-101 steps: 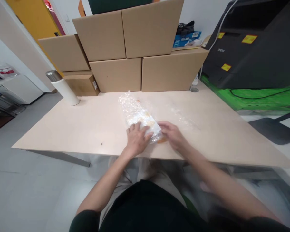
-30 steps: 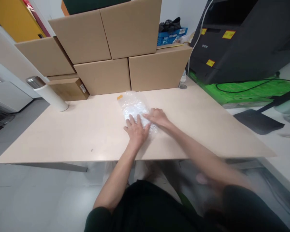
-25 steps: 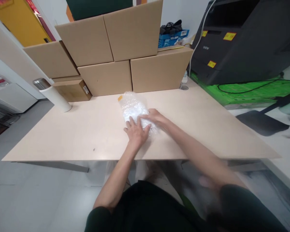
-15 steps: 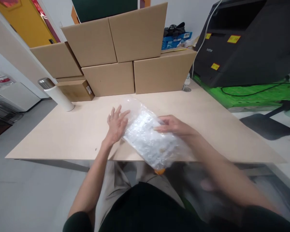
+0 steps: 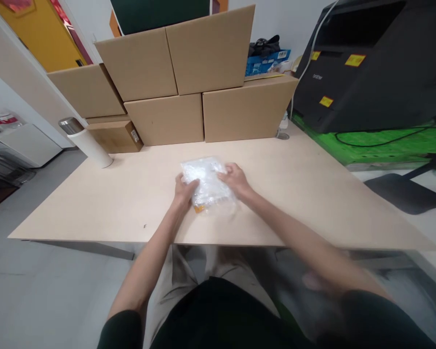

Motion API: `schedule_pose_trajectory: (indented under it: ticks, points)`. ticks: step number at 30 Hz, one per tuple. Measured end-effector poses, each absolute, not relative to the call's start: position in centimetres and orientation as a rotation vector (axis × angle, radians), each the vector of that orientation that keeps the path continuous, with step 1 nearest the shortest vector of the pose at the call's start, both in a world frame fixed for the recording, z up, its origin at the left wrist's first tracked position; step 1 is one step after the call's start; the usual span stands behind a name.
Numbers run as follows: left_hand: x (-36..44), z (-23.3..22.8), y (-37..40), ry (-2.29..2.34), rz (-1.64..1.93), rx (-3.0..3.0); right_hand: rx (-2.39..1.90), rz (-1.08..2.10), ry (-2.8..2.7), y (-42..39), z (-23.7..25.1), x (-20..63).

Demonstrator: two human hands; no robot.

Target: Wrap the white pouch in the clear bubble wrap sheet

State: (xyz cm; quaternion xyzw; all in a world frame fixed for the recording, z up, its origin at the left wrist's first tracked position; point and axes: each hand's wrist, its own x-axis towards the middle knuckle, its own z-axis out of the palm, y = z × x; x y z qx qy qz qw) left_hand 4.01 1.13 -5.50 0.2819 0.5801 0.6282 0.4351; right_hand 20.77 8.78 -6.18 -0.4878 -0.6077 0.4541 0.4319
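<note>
A clear plastic bag (image 5: 206, 182) with white contents and an orange tab at its near corner lies on the beige table (image 5: 131, 198), in the middle. My left hand (image 5: 184, 190) grips the bag's left edge. My right hand (image 5: 233, 178) grips its right edge. Both hands rest on the tabletop with the bag between them.
Several cardboard boxes (image 5: 178, 92) are stacked along the table's far edge. A white bottle with a metal cap (image 5: 85, 143) stands at the far left. A large black printer (image 5: 370, 63) sits on a green surface at the right. The table's near edge is just below my hands.
Half a second ago the bag was lifted and stretched long toward me with my left hand open beside it. Now it lies folded shorter on the table, held at both sides.
</note>
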Motion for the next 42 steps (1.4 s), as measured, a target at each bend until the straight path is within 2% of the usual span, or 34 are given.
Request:
schedule_pose_trajectory:
  ticks: [3, 5, 7, 11, 16, 26, 31, 34, 38, 42]
  points:
    - [3.4, -6.0, 2.1, 1.848, 1.484, 1.071, -1.170, 0.611, -1.918, 10.1, -7.3, 21.0]
    - [2.8, -5.9, 2.4, 2.113, 1.298, 1.423, -1.017, 0.479, -2.153, 10.7, -7.7, 21.4]
    - [1.9, -5.6, 2.4, 2.220, 1.005, 1.663, -0.903, 0.516, -2.335, 11.0, -7.7, 21.9]
    - [-0.3, -5.2, 2.3, 2.070, 0.480, 1.839, -0.831, 0.705, -2.575, 11.2, -6.6, 23.3]
    - [-2.2, -5.5, 2.7, 1.943, 0.244, 1.996, -0.798, 0.857, -2.734, 11.4, -5.1, 24.4]
    - [-2.4, -7.0, 3.2, 1.929, 0.354, 2.123, -0.817, 0.781, -2.718, 11.3, -6.4, 23.9]
    - [-1.8, -6.8, 2.5, 1.968, 0.321, 2.059, -0.833, 0.919, -2.644, 10.9, -5.8, 24.0]
    - [-2.2, -6.9, 2.0, 1.971, 0.432, 2.118, -0.894, 1.112, -2.299, 11.1, -6.0, 24.8]
    - [-2.6, -6.6, 1.3, 1.833, 0.642, 2.296, -1.181, 1.151, -1.571, 12.3, -6.9, 25.4]
    - [-1.1, -6.0, 0.7, 1.609, 0.641, 2.477, -1.210, 1.319, -1.468, 12.9, -7.0, 25.2]
